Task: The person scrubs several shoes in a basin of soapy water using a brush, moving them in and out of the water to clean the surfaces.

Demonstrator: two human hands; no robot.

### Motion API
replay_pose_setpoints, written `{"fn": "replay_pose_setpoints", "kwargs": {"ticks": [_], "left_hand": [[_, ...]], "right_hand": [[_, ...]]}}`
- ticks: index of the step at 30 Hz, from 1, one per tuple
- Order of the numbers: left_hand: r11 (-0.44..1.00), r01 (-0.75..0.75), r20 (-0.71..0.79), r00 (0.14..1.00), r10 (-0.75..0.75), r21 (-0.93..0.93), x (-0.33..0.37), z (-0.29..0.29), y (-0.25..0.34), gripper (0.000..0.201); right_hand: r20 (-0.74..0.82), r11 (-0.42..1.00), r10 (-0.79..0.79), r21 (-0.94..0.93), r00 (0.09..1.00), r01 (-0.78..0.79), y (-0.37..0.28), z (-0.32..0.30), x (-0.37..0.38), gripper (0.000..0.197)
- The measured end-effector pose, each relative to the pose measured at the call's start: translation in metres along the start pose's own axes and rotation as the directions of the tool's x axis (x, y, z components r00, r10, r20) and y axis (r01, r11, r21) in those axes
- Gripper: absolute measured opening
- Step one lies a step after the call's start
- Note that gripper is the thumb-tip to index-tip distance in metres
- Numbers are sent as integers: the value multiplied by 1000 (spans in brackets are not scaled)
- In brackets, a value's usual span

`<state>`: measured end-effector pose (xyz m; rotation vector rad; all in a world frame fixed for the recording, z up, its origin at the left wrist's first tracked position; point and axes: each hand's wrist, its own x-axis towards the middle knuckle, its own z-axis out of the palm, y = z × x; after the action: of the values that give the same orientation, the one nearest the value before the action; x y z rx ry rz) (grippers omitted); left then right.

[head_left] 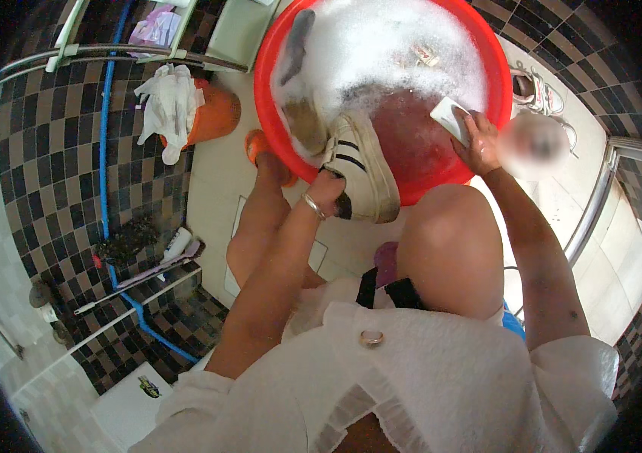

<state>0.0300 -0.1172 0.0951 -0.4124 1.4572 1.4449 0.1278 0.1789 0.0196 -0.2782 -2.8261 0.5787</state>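
Note:
My left hand [326, 190] is closed inside the heel opening of a white sneaker [364, 161] with dark stripes. The sneaker leans over the near rim of a large red basin [263, 87], its toe pointing inward. My right hand [479, 145] grips a white rectangular block [450, 121], perhaps a sponge or brush, at the basin's right rim, apart from the sneaker. Thick white suds [389, 45] cover much of the reddish-looking water. Along the basin's left side, a grey shoe-like item [299, 45] and a tan one [304, 124] lie partly in the foam.
Another pair of shoes [538, 92] stands on the tiles to the right, beside a blurred round thing [536, 143]. White cloth or plastic [170, 106] hangs over an orange bucket [217, 113] at left. A blue hose [105, 151] runs along the tiled wall beneath a metal rack [117, 51].

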Motion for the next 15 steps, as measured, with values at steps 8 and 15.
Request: {"fn": "replay_pose_setpoints", "kwargs": {"ticks": [8, 15], "left_hand": [[697, -228, 59, 964, 258, 680, 27, -4, -11, 30], [521, -6, -17, 999, 40, 853, -23, 64, 46, 30]], "right_hand": [[6, 999, -26, 20, 1000, 26, -14, -1, 5, 54], [29, 1000, 14, -18, 999, -13, 1, -4, 0, 54]]}}
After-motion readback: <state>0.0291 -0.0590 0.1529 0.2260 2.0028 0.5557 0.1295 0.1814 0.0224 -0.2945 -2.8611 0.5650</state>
